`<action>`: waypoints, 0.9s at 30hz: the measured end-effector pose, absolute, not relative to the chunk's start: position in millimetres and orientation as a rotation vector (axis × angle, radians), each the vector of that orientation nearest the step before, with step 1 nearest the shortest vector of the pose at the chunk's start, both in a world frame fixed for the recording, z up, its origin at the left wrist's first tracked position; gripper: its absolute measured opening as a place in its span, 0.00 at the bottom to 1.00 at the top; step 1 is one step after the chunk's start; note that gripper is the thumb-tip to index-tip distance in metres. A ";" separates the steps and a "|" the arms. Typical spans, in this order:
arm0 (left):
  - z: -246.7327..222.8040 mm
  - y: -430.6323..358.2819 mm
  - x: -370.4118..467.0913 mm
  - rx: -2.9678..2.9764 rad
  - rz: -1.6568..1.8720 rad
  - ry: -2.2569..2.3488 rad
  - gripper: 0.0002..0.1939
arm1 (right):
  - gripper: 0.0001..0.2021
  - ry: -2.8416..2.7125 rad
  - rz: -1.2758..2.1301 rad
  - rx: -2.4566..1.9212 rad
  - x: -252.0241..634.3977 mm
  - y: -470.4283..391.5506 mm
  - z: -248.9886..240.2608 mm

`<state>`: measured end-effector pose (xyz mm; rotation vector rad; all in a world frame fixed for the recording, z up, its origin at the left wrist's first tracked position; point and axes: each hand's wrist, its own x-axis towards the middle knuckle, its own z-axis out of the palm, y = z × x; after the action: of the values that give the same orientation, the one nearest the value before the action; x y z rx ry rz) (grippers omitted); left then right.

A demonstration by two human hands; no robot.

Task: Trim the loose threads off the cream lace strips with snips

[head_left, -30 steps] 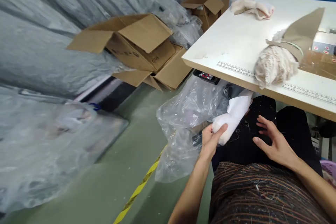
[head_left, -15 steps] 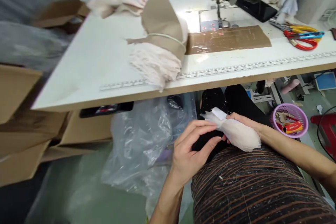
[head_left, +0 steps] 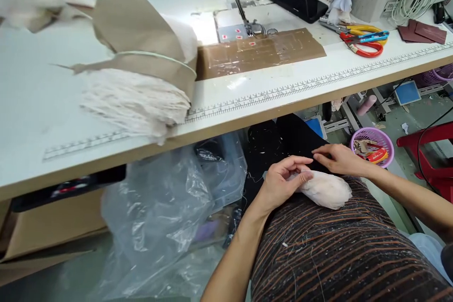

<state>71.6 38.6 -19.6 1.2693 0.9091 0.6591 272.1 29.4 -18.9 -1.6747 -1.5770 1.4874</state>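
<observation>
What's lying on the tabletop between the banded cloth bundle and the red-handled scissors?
In the head view, a shiny brown strip lies between the banded cloth bundle and red-handled scissors.

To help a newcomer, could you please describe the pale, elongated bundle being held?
Find the white table with a printed ruler. Below it, the left hand holds the pale, elongated bundle over dark striped fabric. The larger, tan-wrapped bundle above wears a pale green band; this one shows none.
</observation>
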 end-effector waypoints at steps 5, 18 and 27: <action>-16.0 40.5 65.5 1.221 0.594 0.886 0.17 | 0.17 -1.506 1.760 -1.242 275.0 17.4 2.8; -28.8 27.7 57.6 1.516 0.843 0.704 0.22 | 0.12 -0.794 1.885 -1.369 261.9 5.2 4.5; -10.4 23.8 57.1 2.071 0.983 0.657 0.08 | 0.07 -0.410 2.057 -1.257 251.9 13.3 11.1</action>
<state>57.1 23.8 -10.4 2.0709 0.6570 0.9827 251.9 13.3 11.1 -1.2565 -0.4099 2.0568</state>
